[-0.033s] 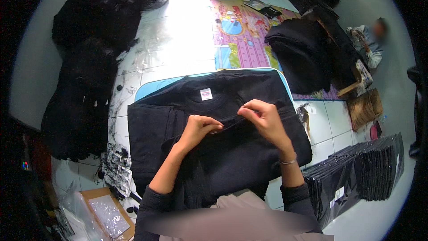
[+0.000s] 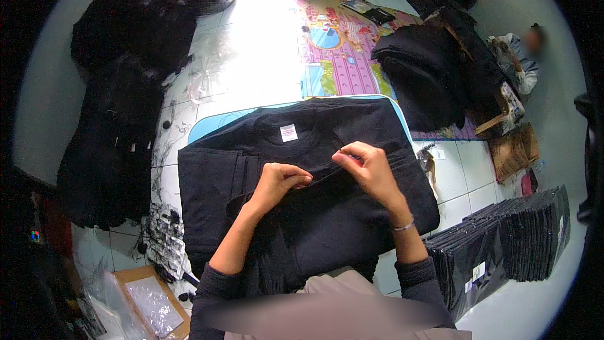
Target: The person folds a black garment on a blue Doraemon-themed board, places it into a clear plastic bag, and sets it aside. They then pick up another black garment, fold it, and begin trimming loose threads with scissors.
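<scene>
A black shirt (image 2: 314,201) (white neck label up) is spread on a blue board (image 2: 211,123); its folded edge is pinched by the left hand (image 2: 280,179) and the right hand (image 2: 368,167); bagged shirts (image 2: 509,239) are stacked at the right.

Head-worn fisheye — close, downward view
</scene>
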A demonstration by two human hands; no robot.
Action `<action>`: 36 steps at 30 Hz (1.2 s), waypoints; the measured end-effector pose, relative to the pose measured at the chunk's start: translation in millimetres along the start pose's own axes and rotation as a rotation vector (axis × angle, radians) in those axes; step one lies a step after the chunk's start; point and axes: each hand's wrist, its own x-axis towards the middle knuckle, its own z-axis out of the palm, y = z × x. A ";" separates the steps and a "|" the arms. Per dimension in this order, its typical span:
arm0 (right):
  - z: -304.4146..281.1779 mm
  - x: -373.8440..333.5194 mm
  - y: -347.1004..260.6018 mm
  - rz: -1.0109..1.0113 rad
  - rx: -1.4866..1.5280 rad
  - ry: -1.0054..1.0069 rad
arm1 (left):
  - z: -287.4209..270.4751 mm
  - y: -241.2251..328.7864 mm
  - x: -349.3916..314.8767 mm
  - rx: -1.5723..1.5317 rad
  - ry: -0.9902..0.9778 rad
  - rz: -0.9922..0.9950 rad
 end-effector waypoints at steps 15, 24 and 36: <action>21.9 -31.6 45.5 0.115 -0.041 -0.074 | -164.1 -14.4 -71.8 0.087 1.139 0.057; 23.9 -31.0 39.8 0.271 -0.017 0.088 | -44.0 15.9 -28.0 0.172 0.303 0.099; 36.8 39.7 30.1 0.010 -0.134 0.083 | -61.7 -5.5 70.0 0.228 0.233 0.010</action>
